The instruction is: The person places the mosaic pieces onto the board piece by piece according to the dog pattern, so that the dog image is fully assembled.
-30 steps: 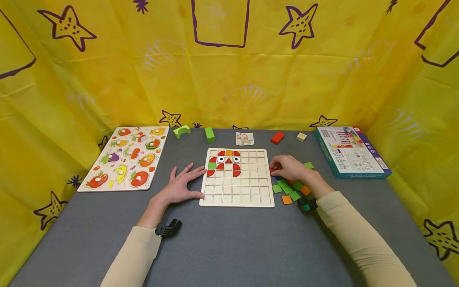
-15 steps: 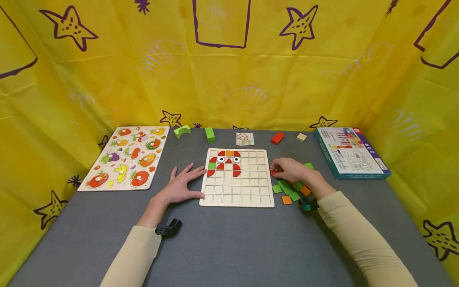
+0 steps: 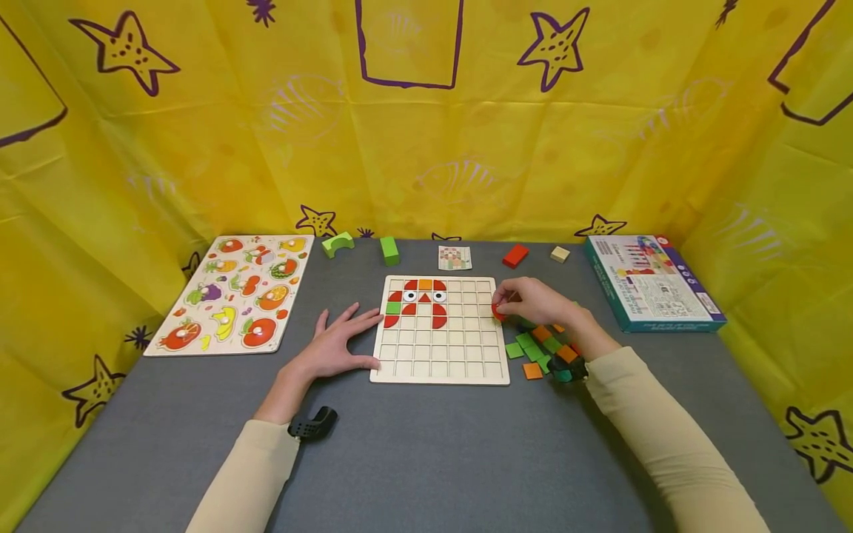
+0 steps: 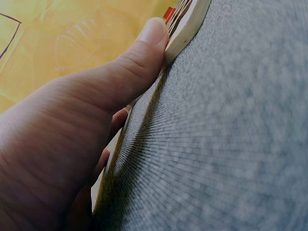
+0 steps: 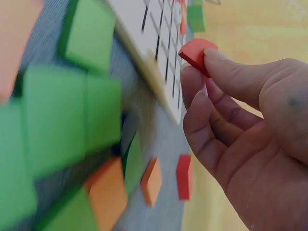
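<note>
Between thumb and fingers my right hand [image 3: 533, 302] pinches a red tile with a curved edge [image 5: 198, 52], held up at the right edge of the wooden grid board [image 3: 466, 355]. My left hand [image 3: 333, 346] has its fingers spread, with thumb and fingertips touching the board's left edge. In the left wrist view the thumb [image 4: 139, 62] rests against the board's rim. Red quarter-round tiles, an orange square [image 3: 425, 284], a green square [image 3: 394, 307] and two eye tiles [image 3: 410, 296] fill cells at the board's upper left.
Several loose green and orange tiles [image 3: 533, 370] lie right of the board. Behind it are a small picture card [image 3: 455, 257], green blocks [image 3: 390, 251], a red block [image 3: 516, 256] and a beige one [image 3: 560, 254]. A fruit puzzle [image 3: 233, 296] lies left, a box [image 3: 656, 285] right.
My right hand has lifted the red tile from beside the loose pile and moved up and left to the board's edge. The left hand has stayed in place.
</note>
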A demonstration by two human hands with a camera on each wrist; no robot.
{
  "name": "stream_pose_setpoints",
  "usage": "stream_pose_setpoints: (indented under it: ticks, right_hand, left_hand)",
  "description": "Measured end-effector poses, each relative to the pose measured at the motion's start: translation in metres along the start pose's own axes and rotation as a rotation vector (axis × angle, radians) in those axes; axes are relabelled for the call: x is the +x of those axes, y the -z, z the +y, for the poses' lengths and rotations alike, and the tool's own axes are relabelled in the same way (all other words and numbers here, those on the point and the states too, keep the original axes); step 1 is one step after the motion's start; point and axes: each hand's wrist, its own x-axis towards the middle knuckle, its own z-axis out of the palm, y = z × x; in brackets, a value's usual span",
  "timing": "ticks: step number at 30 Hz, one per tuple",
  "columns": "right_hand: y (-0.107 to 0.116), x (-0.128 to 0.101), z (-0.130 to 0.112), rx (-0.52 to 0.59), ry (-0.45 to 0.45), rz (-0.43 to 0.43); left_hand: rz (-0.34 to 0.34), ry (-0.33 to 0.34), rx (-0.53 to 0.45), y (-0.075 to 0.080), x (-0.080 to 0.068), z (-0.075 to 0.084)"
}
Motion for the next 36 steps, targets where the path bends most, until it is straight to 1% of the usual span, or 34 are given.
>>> stream_pose_setpoints:
  ticks: [5, 13, 18, 23, 26, 30, 36]
  right_hand:
    - [-0.009, 0.015, -0.018, 0.043, -0.006, -0.013]
    - [-0.031, 0.045, -0.043, 0.059, 0.077, -0.017]
    - [-0.046, 0.062, -0.061, 0.062, 0.095, -0.034]
    - [-0.063, 0.081, -0.074, 0.028, 0.118, -0.030]
    - [-0.072, 0.089, -0.080, 0.004, 0.117, -0.030]
    - [-0.081, 0.095, -0.086, -0.047, 0.119, -0.023]
    - [-0.088, 0.098, -0.091, -0.118, 0.113, -0.018]
  left_hand:
    - [-0.001, 0.000, 0.000, 0.000, 0.000, 0.000]
    - [0.001, -0.001, 0.010, -0.001, 0.001, -0.001]
    - [0.012, -0.010, 0.009, -0.002, 0.001, -0.003]
    - [0.017, -0.013, 0.012, -0.001, 0.000, -0.004]
    - [0.011, -0.004, 0.013, 0.000, 0.000, -0.002]
    - [0.008, -0.010, 0.006, 0.001, -0.001, 0.000]
    - [0.004, -0.007, 0.005, 0.001, -0.001, 0.000]
